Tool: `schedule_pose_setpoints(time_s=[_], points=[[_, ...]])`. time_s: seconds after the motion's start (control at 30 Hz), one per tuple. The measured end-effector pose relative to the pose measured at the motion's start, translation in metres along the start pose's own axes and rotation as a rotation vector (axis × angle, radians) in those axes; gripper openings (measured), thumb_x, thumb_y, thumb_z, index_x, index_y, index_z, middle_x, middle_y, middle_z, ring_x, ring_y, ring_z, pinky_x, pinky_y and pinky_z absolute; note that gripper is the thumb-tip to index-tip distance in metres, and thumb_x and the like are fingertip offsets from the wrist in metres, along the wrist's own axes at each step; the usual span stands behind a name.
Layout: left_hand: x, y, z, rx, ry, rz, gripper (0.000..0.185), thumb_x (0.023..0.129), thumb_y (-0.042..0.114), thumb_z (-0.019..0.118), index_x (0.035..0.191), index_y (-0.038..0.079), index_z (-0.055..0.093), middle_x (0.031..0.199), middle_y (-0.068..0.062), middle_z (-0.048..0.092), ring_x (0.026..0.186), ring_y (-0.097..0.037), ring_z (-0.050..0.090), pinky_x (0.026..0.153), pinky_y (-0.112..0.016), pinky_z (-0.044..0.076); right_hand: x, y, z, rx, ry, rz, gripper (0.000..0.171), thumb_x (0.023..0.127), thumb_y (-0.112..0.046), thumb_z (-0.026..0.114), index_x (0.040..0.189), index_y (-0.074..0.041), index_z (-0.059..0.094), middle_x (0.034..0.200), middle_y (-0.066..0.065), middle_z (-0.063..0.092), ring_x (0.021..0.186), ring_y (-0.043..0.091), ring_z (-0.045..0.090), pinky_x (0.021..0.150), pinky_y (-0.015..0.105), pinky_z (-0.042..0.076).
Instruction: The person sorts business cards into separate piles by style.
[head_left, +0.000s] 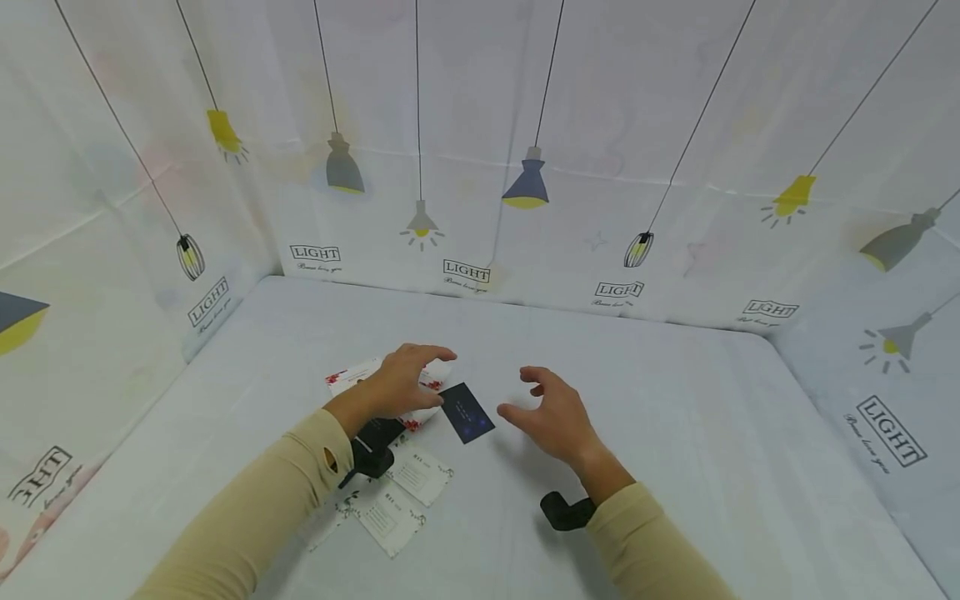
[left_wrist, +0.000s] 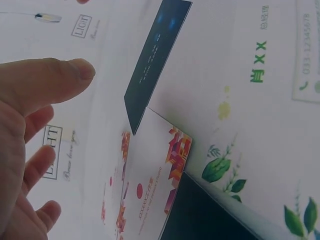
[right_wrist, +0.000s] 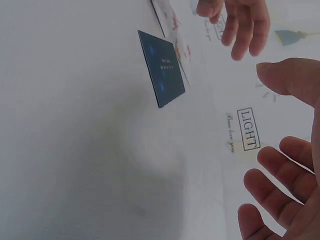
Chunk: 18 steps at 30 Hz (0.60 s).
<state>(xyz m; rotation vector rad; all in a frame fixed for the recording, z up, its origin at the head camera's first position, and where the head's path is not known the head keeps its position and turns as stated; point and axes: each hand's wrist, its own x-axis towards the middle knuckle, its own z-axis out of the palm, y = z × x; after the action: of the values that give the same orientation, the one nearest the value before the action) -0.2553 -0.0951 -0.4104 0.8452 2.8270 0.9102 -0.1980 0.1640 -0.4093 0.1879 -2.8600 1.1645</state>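
A dark blue card (head_left: 467,412) with small pale print lies on the white table between the two hands. My left hand (head_left: 403,382) hovers just left of it, thumb and fingers spread apart and nothing held; in the head view its thumb tip comes right at the card's corner. To the right, my right hand (head_left: 553,415) is held over the table with loosely bent, empty fingers, its palm turned toward the card. White cards with red and orange patterns (left_wrist: 145,185) sit partly under the left hand. Another dark card (left_wrist: 200,215) is partly hidden by the left wrist in the head view.
Nearer the body lie white cards with leaf prints, one (head_left: 420,473) beside another (head_left: 388,515), and a further one partly covered by the left sleeve (head_left: 262,508). A white cloth wall (head_left: 480,225) printed with lamps stands along the table's back and sides.
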Motion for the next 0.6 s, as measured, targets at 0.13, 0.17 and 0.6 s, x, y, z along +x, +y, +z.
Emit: schedule_pose_setpoints(time_s=[0.13, 0.17, 0.6], points=[[0.001, 0.001, 0.001, -0.044, -0.024, -0.014, 0.066, 0.085, 0.018, 0.08, 0.145, 0.014, 0.052, 0.147, -0.006, 0.051, 0.138, -0.033, 0.038, 0.111, -0.054, 0.028, -0.001, -0.002, 0.01, 0.028, -0.013, 0.005, 0.066, 0.086, -0.034, 0.077, 0.141, -0.005, 0.053, 0.137, 0.01, 0.059, 0.122, 0.03, 0.055, 0.095, 0.051, 0.047], [0.002, 0.001, 0.001, -0.054, -0.03, -0.019, 0.066, 0.086, 0.019, 0.08, 0.145, 0.013, 0.051, 0.147, -0.007, 0.05, 0.139, -0.032, 0.037, 0.112, -0.053, 0.028, -0.002, -0.003, 0.012, 0.033, -0.014, 0.004, 0.065, 0.086, -0.034, 0.076, 0.14, -0.005, 0.053, 0.136, 0.01, 0.059, 0.122, 0.03, 0.055, 0.095, 0.051, 0.047], [0.003, -0.004, 0.009, -0.124, -0.074, -0.072, 0.069, 0.086, 0.016, 0.08, 0.147, 0.011, 0.048, 0.146, -0.008, 0.051, 0.134, -0.028, 0.046, 0.108, -0.047, 0.037, -0.007, -0.008, 0.037, 0.054, -0.045, -0.004, 0.068, 0.083, -0.032, 0.08, 0.138, -0.001, 0.054, 0.133, 0.012, 0.061, 0.116, 0.031, 0.058, 0.094, 0.05, 0.048]])
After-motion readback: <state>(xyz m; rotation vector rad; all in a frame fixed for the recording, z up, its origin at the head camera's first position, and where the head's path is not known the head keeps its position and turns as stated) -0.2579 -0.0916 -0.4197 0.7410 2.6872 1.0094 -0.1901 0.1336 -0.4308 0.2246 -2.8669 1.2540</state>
